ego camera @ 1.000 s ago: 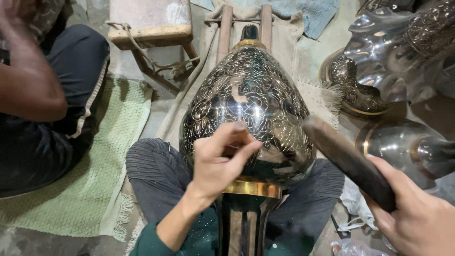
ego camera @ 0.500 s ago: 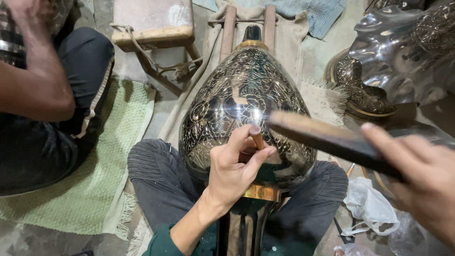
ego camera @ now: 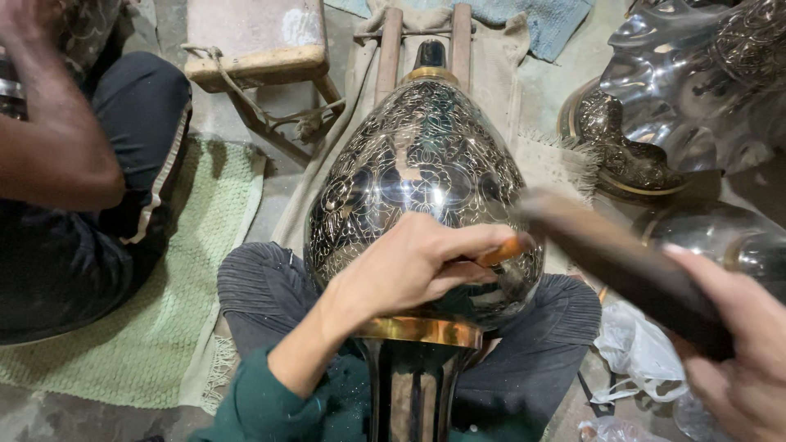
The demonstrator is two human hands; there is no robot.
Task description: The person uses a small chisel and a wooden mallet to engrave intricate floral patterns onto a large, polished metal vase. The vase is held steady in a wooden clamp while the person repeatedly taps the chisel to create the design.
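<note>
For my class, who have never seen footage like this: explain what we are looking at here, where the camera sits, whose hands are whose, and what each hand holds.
The camera is worn on a person's head and looks down at their lap, so the two hands at the bottom are their own. A large engraved metal vase lies across their knees, its gold band towards them. The left hand rests on the vase and pinches a thin orange-tipped tool against the surface. The right hand grips a dark wooden mallet, blurred by motion, with its head near the tool. At the left sits another person; only an arm and dark trousers show. Around them are a green mat, a low wooden stool and more shiny metalware.
</note>
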